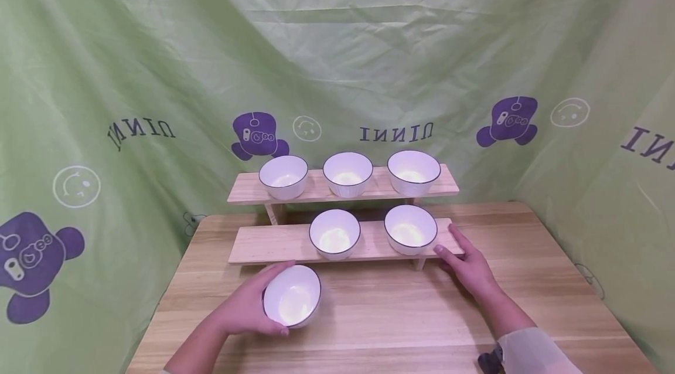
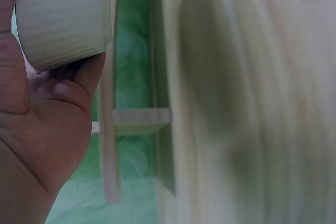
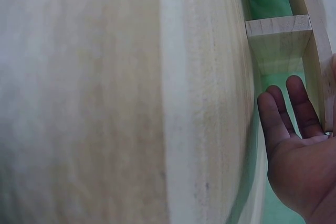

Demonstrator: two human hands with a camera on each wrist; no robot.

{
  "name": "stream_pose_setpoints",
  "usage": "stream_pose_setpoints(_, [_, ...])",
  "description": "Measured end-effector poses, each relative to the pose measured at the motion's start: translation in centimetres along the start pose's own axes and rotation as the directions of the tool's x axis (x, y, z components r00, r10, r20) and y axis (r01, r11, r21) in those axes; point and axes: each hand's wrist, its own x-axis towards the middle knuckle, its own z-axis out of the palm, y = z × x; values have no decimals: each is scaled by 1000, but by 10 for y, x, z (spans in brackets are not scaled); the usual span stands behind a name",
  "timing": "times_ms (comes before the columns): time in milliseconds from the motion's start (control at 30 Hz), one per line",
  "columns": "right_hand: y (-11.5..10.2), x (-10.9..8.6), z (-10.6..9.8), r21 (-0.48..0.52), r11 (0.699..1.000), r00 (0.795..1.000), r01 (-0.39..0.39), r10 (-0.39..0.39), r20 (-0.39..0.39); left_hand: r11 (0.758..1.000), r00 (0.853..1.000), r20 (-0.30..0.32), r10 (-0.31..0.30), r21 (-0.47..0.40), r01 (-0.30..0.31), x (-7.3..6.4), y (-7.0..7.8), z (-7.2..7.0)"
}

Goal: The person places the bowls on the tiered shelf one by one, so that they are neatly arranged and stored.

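Note:
My left hand (image 1: 250, 303) grips a white bowl (image 1: 292, 298) with a dark rim, fingers and thumb round its sides. The bowl is tilted, in front of the left part of a two-tier wooden display stand (image 1: 274, 243). In the left wrist view, the bowl's ribbed outside (image 2: 65, 19) shows against the palm. My right hand (image 1: 471, 268) holds the right end of the lower board with thumb and index finger. The right wrist view shows its other fingers (image 3: 302, 103) extended beneath the board. Two similar bowls (image 1: 334, 234) (image 1: 411, 230) stand on the lower board.
Three more white bowls (image 1: 283, 177) (image 1: 348, 174) (image 1: 413, 172) line the upper board (image 1: 245, 187). The stand rests on a wood-grain table (image 1: 369, 315). A green printed cloth (image 1: 337, 69) hangs behind and at both sides.

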Motion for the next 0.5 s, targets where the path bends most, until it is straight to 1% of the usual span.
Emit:
stream_pose_setpoints(133, [-1, -1, -1, -1, 1000, 1000, 2, -2, 1, 1000, 1000, -21, 0, 7, 0, 4, 2, -12])
stream_pose_setpoints(300, [-1, -1, -1, 4, 1000, 1000, -3, 3, 3, 1000, 999, -48, 7, -16, -8, 11, 7, -23])
stream_pose_setpoints(433, [-1, -2, -1, 6, 1000, 1000, -2, 2, 1, 1000, 996, -88, -17, -25, 15, 16, 10, -29])
stream_pose_setpoints(500, [-1, -2, 0, 11, 1000, 1000, -2, 2, 1, 999, 993, -110, -31, -15, 29, 18, 9, -32])
